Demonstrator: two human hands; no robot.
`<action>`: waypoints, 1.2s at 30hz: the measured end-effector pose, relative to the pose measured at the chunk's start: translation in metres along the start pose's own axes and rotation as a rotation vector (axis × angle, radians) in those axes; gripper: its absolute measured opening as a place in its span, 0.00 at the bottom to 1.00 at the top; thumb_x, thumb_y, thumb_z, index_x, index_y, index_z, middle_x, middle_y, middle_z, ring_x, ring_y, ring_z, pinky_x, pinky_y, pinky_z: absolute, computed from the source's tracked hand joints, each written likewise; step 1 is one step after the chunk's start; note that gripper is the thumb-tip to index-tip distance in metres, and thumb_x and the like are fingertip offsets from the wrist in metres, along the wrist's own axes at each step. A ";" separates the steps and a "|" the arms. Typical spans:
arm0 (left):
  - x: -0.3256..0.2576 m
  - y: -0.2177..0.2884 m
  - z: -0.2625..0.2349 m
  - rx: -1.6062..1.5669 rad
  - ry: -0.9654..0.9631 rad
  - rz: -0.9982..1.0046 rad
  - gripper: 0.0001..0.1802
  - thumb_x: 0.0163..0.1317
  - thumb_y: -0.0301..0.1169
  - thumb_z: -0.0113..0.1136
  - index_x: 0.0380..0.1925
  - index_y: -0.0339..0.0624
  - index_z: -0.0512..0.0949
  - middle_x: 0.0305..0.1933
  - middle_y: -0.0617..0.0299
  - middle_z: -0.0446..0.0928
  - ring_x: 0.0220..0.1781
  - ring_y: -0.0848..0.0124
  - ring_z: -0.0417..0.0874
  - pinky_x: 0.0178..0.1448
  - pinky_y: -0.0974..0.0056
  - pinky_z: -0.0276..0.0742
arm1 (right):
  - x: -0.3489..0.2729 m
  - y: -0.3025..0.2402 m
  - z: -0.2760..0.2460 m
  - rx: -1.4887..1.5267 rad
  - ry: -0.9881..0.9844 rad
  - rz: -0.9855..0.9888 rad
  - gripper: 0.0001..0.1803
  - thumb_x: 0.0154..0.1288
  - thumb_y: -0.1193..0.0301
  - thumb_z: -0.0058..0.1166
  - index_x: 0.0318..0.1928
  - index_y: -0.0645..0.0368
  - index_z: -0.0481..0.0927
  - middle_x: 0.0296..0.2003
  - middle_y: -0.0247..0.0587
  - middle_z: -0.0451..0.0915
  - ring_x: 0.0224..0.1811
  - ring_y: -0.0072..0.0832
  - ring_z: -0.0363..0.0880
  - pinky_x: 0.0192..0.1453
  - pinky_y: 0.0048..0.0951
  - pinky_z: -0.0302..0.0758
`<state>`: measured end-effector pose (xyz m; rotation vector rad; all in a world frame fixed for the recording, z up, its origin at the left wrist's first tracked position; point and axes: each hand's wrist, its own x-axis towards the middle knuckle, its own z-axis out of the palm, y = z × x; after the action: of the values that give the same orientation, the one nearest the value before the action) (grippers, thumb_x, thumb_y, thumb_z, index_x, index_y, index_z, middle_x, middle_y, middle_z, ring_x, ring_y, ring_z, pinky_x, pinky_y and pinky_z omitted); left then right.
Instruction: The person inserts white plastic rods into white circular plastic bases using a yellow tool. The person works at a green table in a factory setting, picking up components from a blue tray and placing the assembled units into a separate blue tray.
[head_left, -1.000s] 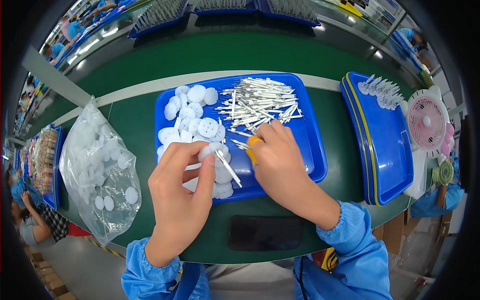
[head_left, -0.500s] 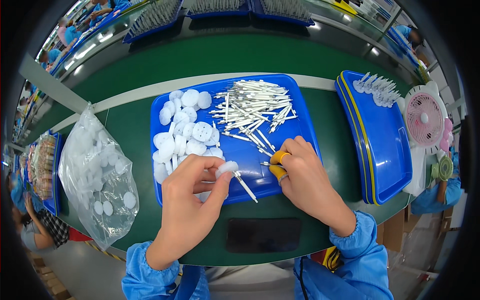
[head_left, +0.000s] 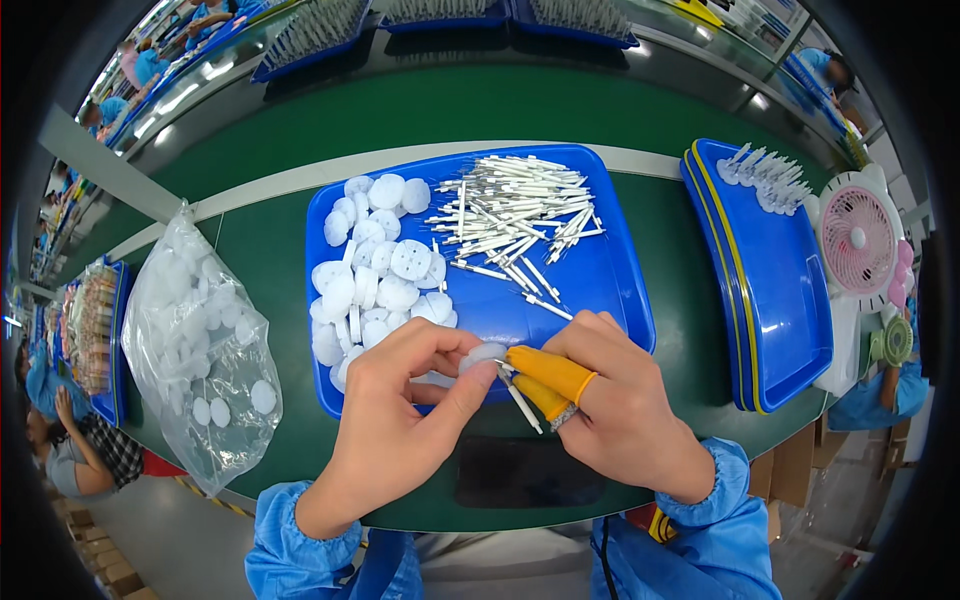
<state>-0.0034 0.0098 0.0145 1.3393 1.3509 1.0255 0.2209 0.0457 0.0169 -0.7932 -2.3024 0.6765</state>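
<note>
My left hand pinches a round white plastic disc between thumb and fingers, low over the front of a blue tray. From the disc a thin white stick slants down toward me. My right hand, with yellow covers on thumb and forefinger, is closed at the disc's right edge. A small metallic tip at its fingertips seems to belong to another stick, mostly hidden by the fingers. Loose white discs fill the tray's left side; a heap of white sticks lies at its far right.
A clear bag of discs lies to the left. At right, stacked blue trays hold several disc-and-stick pieces, beside a pink-and-white fan. A black phone-like slab lies near the table's front edge.
My right hand has moved left and down from the tray's middle, bringing its yellow-covered fingertips against the disc. The left hand has shifted slightly right, still holding the disc.
</note>
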 end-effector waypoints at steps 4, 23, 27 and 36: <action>0.001 -0.006 0.001 -0.073 0.059 -0.046 0.06 0.71 0.22 0.68 0.45 0.33 0.85 0.43 0.59 0.82 0.43 0.74 0.87 0.40 0.70 0.88 | -0.001 -0.002 0.000 0.010 0.026 0.011 0.19 0.38 0.84 0.66 0.38 0.74 0.87 0.42 0.51 0.78 0.42 0.47 0.77 0.45 0.45 0.72; 0.000 -0.002 0.010 0.274 0.153 0.191 0.09 0.65 0.18 0.72 0.42 0.32 0.81 0.41 0.56 0.84 0.41 0.65 0.93 0.44 0.61 0.95 | 0.001 0.003 -0.003 0.005 -0.071 0.164 0.26 0.45 0.84 0.62 0.50 0.74 0.87 0.39 0.48 0.74 0.45 0.44 0.75 0.51 0.42 0.72; 0.002 -0.003 0.009 0.274 0.161 0.193 0.09 0.65 0.18 0.72 0.42 0.31 0.82 0.41 0.56 0.84 0.41 0.64 0.94 0.44 0.61 0.95 | 0.000 -0.001 -0.005 0.049 -0.047 0.136 0.25 0.44 0.83 0.63 0.49 0.74 0.87 0.40 0.48 0.76 0.46 0.45 0.76 0.52 0.43 0.73; 0.000 -0.004 0.011 0.313 0.126 0.224 0.10 0.64 0.17 0.72 0.42 0.32 0.81 0.40 0.56 0.84 0.39 0.65 0.92 0.45 0.61 0.94 | 0.001 0.003 0.000 0.013 -0.066 0.156 0.25 0.44 0.83 0.64 0.49 0.73 0.87 0.40 0.47 0.77 0.45 0.45 0.77 0.53 0.43 0.73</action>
<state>0.0065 0.0086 0.0084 1.7136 1.5269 1.0934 0.2219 0.0486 0.0154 -0.9654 -2.3093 0.7974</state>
